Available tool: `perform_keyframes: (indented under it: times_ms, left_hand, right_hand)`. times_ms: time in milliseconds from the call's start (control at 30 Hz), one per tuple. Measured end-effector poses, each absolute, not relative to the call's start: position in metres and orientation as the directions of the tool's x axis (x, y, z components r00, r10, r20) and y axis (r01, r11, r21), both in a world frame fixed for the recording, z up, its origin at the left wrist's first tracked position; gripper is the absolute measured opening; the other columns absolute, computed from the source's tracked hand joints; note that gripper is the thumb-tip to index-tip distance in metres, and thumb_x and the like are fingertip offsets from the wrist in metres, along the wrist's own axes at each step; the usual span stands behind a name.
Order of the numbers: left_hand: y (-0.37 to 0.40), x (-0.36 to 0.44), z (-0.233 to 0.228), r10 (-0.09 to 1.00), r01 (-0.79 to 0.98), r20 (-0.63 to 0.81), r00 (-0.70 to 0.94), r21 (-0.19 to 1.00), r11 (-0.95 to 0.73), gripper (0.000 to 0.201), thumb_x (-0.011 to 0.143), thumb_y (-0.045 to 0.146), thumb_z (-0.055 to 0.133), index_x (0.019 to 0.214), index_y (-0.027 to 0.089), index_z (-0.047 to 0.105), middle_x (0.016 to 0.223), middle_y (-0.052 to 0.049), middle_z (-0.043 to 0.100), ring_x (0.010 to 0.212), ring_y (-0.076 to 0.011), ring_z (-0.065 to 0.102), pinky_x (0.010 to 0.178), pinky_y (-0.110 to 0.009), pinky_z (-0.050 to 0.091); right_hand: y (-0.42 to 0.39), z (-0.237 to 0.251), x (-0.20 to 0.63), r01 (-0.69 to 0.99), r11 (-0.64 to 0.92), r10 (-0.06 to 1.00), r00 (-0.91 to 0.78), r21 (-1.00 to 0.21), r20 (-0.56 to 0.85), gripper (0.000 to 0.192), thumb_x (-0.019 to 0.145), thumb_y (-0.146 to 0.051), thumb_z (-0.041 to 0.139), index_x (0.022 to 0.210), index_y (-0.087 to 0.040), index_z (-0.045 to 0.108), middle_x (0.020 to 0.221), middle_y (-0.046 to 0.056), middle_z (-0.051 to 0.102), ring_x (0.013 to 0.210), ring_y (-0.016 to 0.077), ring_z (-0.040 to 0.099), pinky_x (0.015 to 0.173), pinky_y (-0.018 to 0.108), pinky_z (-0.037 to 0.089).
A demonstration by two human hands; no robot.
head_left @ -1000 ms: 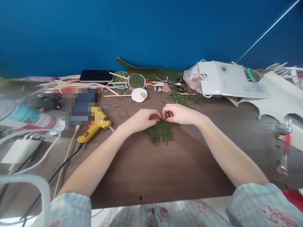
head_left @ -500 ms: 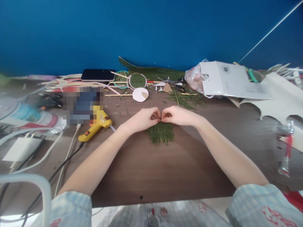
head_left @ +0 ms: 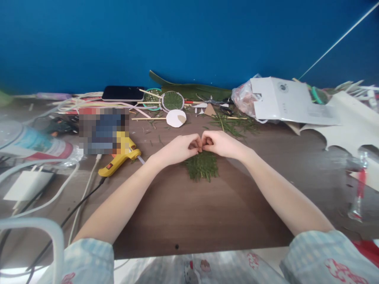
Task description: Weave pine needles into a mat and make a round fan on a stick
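Observation:
A small woven mat of green leaf strips [head_left: 203, 167] lies on the brown table, its strip ends ragged along the near side. At its far edge my left hand [head_left: 186, 148] is closed in a pinch. My right hand [head_left: 218, 144] pinches there too, its fingertips meeting those of the left. The fingers seem to hold the mat's far strips, though the exact strip between them is hidden. Beyond my hands lies a pile of loose green leaf strips [head_left: 233, 124].
To the left lie a yellow glue gun [head_left: 118, 159], a plastic bottle [head_left: 38, 144] and a white charger [head_left: 28, 184] with cables. Behind are a phone [head_left: 123, 94], a round woven fan [head_left: 172, 101], a white disc on a stick [head_left: 176, 118], scissors [head_left: 226, 110] and a white box [head_left: 291, 100].
My right hand's fingers have shifted slightly and its wrist sits a little lower. Both hands stay at the mat's far edge, and the mat lies in the same place.

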State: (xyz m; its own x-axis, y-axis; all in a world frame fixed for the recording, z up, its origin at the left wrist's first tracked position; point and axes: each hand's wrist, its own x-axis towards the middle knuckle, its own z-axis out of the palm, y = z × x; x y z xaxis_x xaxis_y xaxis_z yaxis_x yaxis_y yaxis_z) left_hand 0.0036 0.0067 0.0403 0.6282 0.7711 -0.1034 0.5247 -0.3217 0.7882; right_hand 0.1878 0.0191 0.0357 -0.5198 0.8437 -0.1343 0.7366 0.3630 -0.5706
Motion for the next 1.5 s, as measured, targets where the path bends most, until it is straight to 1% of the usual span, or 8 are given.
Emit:
perform_keyframes:
  times_ms: [233,367,533,733,867,1033,1233,1500]
  left_hand:
    - [0.004,0.006,0.043,0.763,0.555,-0.113,0.637,0.754,-0.352,0.019,0.075,0.011,0.044,0.089,0.02,0.053,0.094,0.001,0.069,0.089,-0.0138,0.063,0.083,-0.027,0.046]
    - [0.003,0.008,0.044,0.763,0.557,-0.116,0.637,0.753,-0.351,0.022,0.074,0.01,0.043,0.089,0.021,0.054,0.094,0.002,0.069,0.088,-0.0133,0.063,0.082,-0.027,0.046]
    - [0.003,0.008,0.044,0.771,0.558,-0.123,0.625,0.761,-0.331,0.023,0.072,0.007,0.043,0.089,0.019,0.052,0.094,0.0,0.069,0.087,-0.0124,0.064,0.081,-0.026,0.046]
    - [0.002,0.01,0.043,0.778,0.557,-0.125,0.616,0.768,-0.317,0.027,0.071,0.005,0.042,0.091,0.019,0.052,0.094,0.0,0.069,0.087,-0.0125,0.064,0.08,-0.026,0.046]
    - [0.002,0.01,0.041,0.78,0.565,-0.112,0.616,0.753,-0.338,0.024,0.072,0.007,0.043,0.091,0.019,0.054,0.091,0.0,0.069,0.083,-0.0124,0.063,0.077,-0.024,0.046]
    - [0.001,0.012,0.038,0.784,0.621,-0.067,0.617,0.653,-0.433,0.015,0.078,0.019,0.047,0.085,0.019,0.06,0.081,0.001,0.067,0.075,-0.0135,0.061,0.069,-0.024,0.042]
    - [-0.001,0.015,0.035,0.798,0.621,-0.042,0.602,0.653,-0.434,0.02,0.081,0.035,0.054,0.087,0.019,0.064,0.074,0.001,0.066,0.067,-0.0132,0.058,0.062,-0.023,0.038]
    - [-0.001,0.014,0.039,0.813,0.644,-0.052,0.58,0.639,-0.419,0.022,0.083,0.026,0.045,0.081,0.017,0.066,0.07,0.001,0.065,0.06,-0.011,0.054,0.059,-0.022,0.035]
  right_hand:
    - [0.023,0.038,0.194,0.74,0.307,0.85,-0.496,-0.598,-0.178,0.006,0.072,-0.021,0.057,0.077,-0.019,0.056,0.064,-0.004,0.048,0.058,0.0101,0.043,0.055,0.023,0.028]
    - [0.028,0.046,0.206,0.812,0.24,0.861,-0.431,-0.532,-0.269,0.009,0.072,-0.028,0.059,0.072,-0.019,0.056,0.063,-0.002,0.053,0.056,0.0106,0.045,0.054,0.024,0.03]
    - [0.031,0.056,0.217,0.884,0.219,0.775,-0.414,-0.412,-0.477,0.012,0.067,-0.031,0.062,0.071,-0.02,0.059,0.063,-0.001,0.056,0.054,0.011,0.046,0.051,0.024,0.029]
    - [0.029,0.058,0.214,0.881,0.257,0.724,-0.447,-0.396,-0.525,0.01,0.068,-0.029,0.059,0.072,-0.019,0.059,0.065,-0.001,0.055,0.056,0.0108,0.046,0.05,0.024,0.028]
    - [0.029,0.062,0.215,0.867,0.23,0.722,-0.456,-0.441,-0.52,0.013,0.07,-0.032,0.058,0.071,-0.019,0.058,0.065,-0.001,0.056,0.057,0.011,0.046,0.052,0.025,0.029]
    - [0.027,0.066,0.213,0.783,0.176,0.752,-0.498,-0.597,-0.432,0.019,0.072,-0.038,0.056,0.072,-0.019,0.059,0.067,-0.001,0.057,0.06,0.0118,0.048,0.055,0.024,0.032]
    - [0.021,0.06,0.198,0.642,0.089,0.751,-0.545,-0.761,-0.371,0.016,0.074,-0.033,0.056,0.076,-0.017,0.06,0.065,0.0,0.059,0.056,0.0107,0.05,0.054,0.024,0.038]
    - [0.022,0.058,0.201,0.621,0.133,0.747,-0.575,-0.773,-0.333,0.015,0.075,-0.03,0.055,0.08,-0.017,0.06,0.076,0.003,0.063,0.065,0.0127,0.055,0.061,0.026,0.04]
